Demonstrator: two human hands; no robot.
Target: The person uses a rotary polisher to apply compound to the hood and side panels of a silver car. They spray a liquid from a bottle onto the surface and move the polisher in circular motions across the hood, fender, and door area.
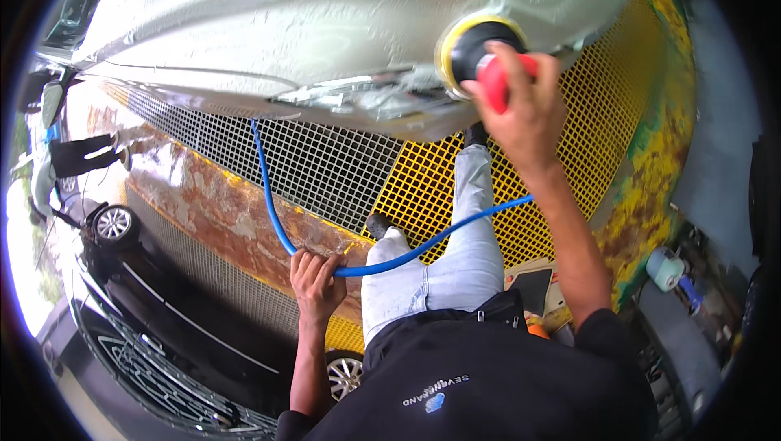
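My right hand point(526, 108) grips a red-bodied polisher point(501, 81) with a black backing plate and a yellow-edged round pad point(450, 53). The pad rests against the front corner of a light-coloured car, just above its headlight point(378, 96). Pale wet smears cover much of the hood point(293, 20). In my left hand point(318, 282) is a blue hose point(421, 250), held at about waist height. One stretch of it runs up towards the car's side; the other passes across my legs and disappears behind my right forearm.
Yellow and dark plastic floor grating point(329, 166) lies underfoot, bordered by a worn, stained strip point(226, 209). A black car point(183, 300) stands behind on my left. Farther off, another person point(79, 157) stands beside the cars. Bottles point(665, 269) and tools lie at the right.
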